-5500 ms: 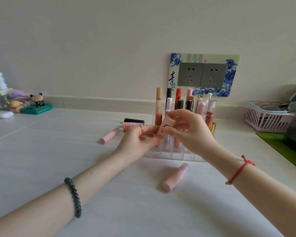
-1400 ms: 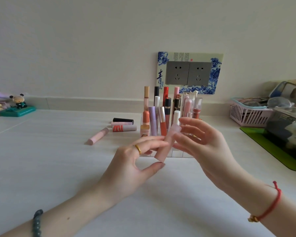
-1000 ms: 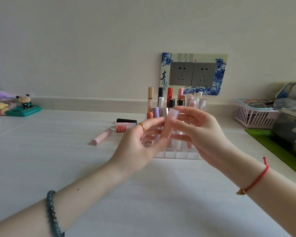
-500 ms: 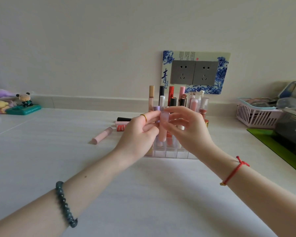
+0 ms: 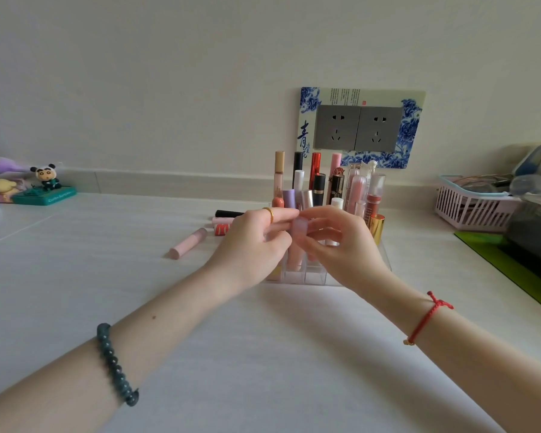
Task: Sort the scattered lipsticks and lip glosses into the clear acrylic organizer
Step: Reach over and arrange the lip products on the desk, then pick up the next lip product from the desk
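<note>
A clear acrylic organizer (image 5: 317, 278) stands mid-table, holding several upright lipsticks and glosses. A pale pink lipstick tube (image 5: 298, 245) stands upright in a front-row slot, its lower end inside the organizer. My left hand (image 5: 253, 245) and my right hand (image 5: 338, 245) both pinch its top from either side. To the left of the organizer, on the table, lie a pink tube (image 5: 188, 243), a black tube (image 5: 228, 213), another pink tube (image 5: 223, 220) and a red-banded tube (image 5: 221, 229), partly hidden by my left hand.
A power socket plate (image 5: 359, 128) is on the wall behind the organizer. A pink basket (image 5: 469, 207) and a green mat (image 5: 506, 264) with dark containers sit at the right. Small figurines (image 5: 44, 185) stand far left.
Both hands picked the pale pink tube up from the table in front of the organizer, turned it upright and lowered it into a front slot.
</note>
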Motion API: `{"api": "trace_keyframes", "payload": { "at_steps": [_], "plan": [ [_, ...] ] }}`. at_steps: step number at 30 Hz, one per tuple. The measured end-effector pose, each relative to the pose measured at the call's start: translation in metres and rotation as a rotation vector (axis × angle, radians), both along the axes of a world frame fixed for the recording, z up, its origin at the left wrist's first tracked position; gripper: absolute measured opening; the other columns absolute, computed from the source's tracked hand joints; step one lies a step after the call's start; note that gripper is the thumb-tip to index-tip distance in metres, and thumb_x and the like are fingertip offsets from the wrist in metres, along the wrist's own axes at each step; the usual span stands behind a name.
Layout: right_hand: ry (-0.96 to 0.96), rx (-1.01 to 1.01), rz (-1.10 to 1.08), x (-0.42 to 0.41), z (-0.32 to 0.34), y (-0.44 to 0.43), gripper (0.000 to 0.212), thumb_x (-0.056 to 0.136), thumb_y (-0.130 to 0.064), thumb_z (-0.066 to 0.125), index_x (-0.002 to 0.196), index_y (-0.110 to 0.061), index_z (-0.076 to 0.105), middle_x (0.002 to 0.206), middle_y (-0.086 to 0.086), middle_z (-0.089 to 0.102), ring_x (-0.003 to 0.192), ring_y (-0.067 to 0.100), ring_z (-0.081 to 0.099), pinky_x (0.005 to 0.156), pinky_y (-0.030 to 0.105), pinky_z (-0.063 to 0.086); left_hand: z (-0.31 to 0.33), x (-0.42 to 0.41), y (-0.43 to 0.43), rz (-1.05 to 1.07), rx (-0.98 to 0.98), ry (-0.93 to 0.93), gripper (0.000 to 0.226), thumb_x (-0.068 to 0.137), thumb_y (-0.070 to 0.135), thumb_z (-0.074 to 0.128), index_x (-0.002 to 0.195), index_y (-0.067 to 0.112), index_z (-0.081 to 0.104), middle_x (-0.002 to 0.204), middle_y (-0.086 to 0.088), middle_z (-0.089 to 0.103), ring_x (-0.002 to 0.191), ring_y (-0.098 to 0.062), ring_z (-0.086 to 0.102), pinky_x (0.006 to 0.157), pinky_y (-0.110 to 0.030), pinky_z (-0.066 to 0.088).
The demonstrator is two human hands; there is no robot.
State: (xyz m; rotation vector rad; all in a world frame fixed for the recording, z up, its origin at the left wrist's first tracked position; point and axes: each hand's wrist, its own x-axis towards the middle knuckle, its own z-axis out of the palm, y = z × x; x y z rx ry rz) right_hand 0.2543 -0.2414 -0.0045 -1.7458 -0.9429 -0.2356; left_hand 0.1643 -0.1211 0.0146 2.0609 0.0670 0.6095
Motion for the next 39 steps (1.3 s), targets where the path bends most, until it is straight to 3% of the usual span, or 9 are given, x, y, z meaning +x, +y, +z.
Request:
{"api": "trace_keyframes", "payload": {
  "at_steps": [8, 18, 23, 28, 31, 35, 39],
  "plan": [
    [0.008, -0.013, -0.004, -0.001, -0.005, 0.001, 0.023, 0.082, -0.021, 0.066, 0.104, -0.014, 0.065, 0.087, -0.004, 0.069, 0.077, 0.007, 0.066, 0.072, 0.019, 0.056, 0.001, -0.001, 0.001, 0.041, 0.161, 0.007, 0.042, 0.086, 0.004, 0.045, 0.121, 0.021, 0.059, 0.117, 0.004, 0.066, 0.11, -0.004, 0.057, 0.098, -0.027, 0.045],
    [-0.033, -0.037, -0.042, -0.004, -0.01, 0.001, 0.017, 0.082, -0.013, 0.067, 0.099, -0.016, 0.066, 0.079, -0.009, 0.067, 0.073, 0.004, 0.065, 0.071, 0.015, 0.054, 0.0, -0.001, 0.003, 0.005, 0.122, -0.056, 0.04, 0.086, 0.003, 0.045, 0.119, 0.02, 0.06, 0.113, 0.005, 0.066, 0.104, 0.006, 0.056, 0.096, -0.031, 0.048],
    [-0.02, -0.03, -0.045, -0.005, -0.011, 0.002, 0.018, 0.082, -0.013, 0.065, 0.1, -0.013, 0.066, 0.081, -0.004, 0.068, 0.075, 0.007, 0.065, 0.071, 0.016, 0.054, 0.005, -0.003, 0.012, -0.003, 0.048, -0.133, 0.034, 0.088, 0.005, 0.048, 0.112, 0.022, 0.063, 0.107, 0.009, 0.067, 0.102, 0.001, 0.061, 0.09, -0.035, 0.052],
    [-0.006, -0.042, -0.051, -0.005, -0.012, 0.0, 0.024, 0.083, -0.013, 0.064, 0.107, -0.013, 0.063, 0.085, -0.006, 0.066, 0.078, 0.005, 0.064, 0.071, 0.012, 0.053, 0.007, -0.01, 0.038, 0.045, 0.041, -0.193, 0.032, 0.087, 0.004, 0.052, 0.102, 0.031, 0.061, 0.101, 0.013, 0.067, 0.094, 0.006, 0.061, 0.083, -0.008, 0.046],
    [-0.013, -0.036, -0.055, -0.007, -0.013, 0.0, 0.028, 0.083, -0.014, 0.064, 0.11, -0.014, 0.061, 0.087, -0.006, 0.065, 0.08, 0.005, 0.063, 0.071, 0.013, 0.054, -0.001, -0.014, 0.065, 0.169, 0.128, -0.141, 0.031, 0.085, 0.008, 0.057, 0.108, 0.028, 0.06, 0.103, 0.012, 0.065, 0.098, 0.004, 0.058, 0.082, -0.001, 0.037],
    [-0.098, 0.023, -0.122, -0.01, -0.008, -0.001, 0.028, 0.081, -0.008, 0.065, 0.107, -0.015, 0.059, 0.091, -0.001, 0.063, 0.083, 0.011, 0.062, 0.073, 0.021, 0.055, -0.02, -0.02, 0.107, 0.377, 0.201, -0.015, 0.039, 0.08, 0.022, 0.067, 0.118, 0.022, 0.057, 0.114, 0.008, 0.061, 0.112, -0.01, 0.052, 0.089, -0.016, 0.031],
    [-0.176, 0.085, -0.126, -0.016, -0.001, -0.002, 0.028, 0.079, -0.001, 0.064, 0.102, -0.017, 0.058, 0.09, 0.001, 0.061, 0.082, 0.01, 0.06, 0.072, 0.016, 0.052, -0.035, -0.021, 0.131, 0.494, 0.295, 0.183, 0.061, 0.074, 0.055, 0.065, 0.125, 0.026, 0.049, 0.126, 0.004, 0.053, 0.121, -0.017, 0.046, 0.097, -0.03, 0.037]
  ]
}}
